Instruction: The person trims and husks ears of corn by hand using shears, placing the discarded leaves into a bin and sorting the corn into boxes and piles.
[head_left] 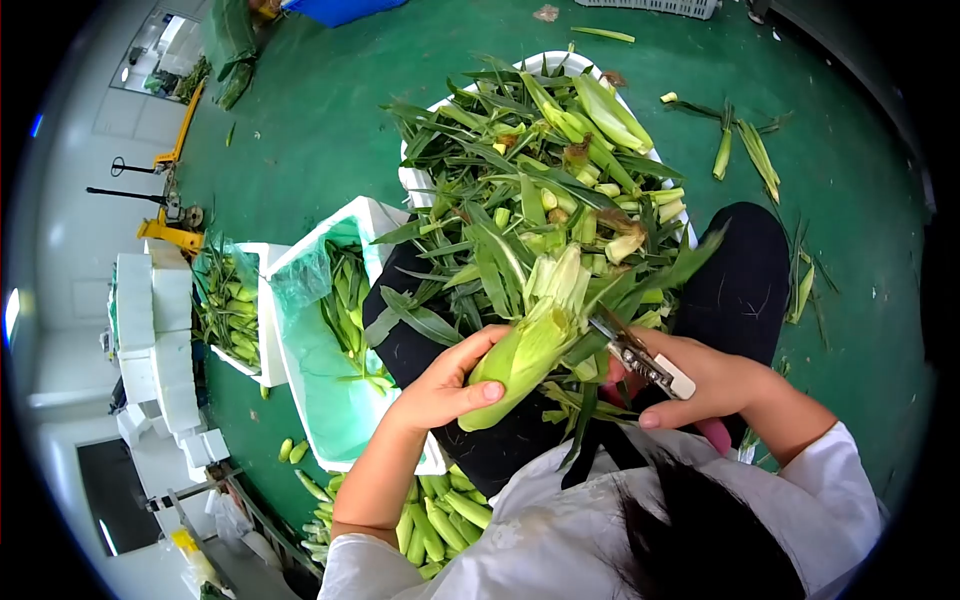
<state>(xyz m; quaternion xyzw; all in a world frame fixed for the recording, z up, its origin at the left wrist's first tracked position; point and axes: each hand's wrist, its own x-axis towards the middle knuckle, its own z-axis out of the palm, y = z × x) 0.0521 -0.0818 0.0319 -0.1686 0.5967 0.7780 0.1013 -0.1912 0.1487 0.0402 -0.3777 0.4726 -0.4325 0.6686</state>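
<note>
My left hand (450, 385) is wrapped round a green ear of corn (525, 355) still in its husk, its leafy end tilted up and away from me. A pair of pruning shears (640, 362) sits in my right hand (705, 380). Their blades lie against the long leaves beside the ear, partly hidden by them, so I cannot tell how far apart they are. Just beyond, between my knees, a white tub (414, 184) is heaped with cut husk leaves (480, 140) and stalk ends.
Left of my leg stands a white foam box (310, 345) with a green plastic liner and corn inside. Behind it is another box (268, 345) of corn. Several ears (440, 530) lie below. Leaf scraps (757, 160) litter the floor at right. A yellow pallet jack (180, 237) stands far left.
</note>
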